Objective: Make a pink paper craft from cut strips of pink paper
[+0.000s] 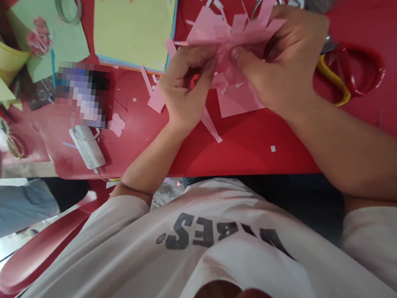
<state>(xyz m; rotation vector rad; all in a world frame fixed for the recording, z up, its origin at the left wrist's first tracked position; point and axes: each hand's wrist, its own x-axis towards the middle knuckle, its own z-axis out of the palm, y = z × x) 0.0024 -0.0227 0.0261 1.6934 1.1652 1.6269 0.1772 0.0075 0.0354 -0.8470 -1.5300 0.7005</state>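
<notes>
Both my hands pinch a pink paper piece with a fringe of cut strips [229, 37] above the red table [254, 160]. My left hand [188, 83] grips its near left part, and my right hand [280, 58] holds the right part, thumb on top. Loose pink strips and offcuts [238, 101] lie beneath and partly hide behind my hands. Just right of my right hand rest scissors with red and yellow handles [351, 70], their blades hidden under that hand.
Yellow paper sheets [132, 17], green card [43, 31], a yellow cup [5, 50], a tape roll [69, 2], a pixelated object [83, 93] and a white corded device [87, 147] stand at left. A person's blue sleeve [1, 212] shows at lower left.
</notes>
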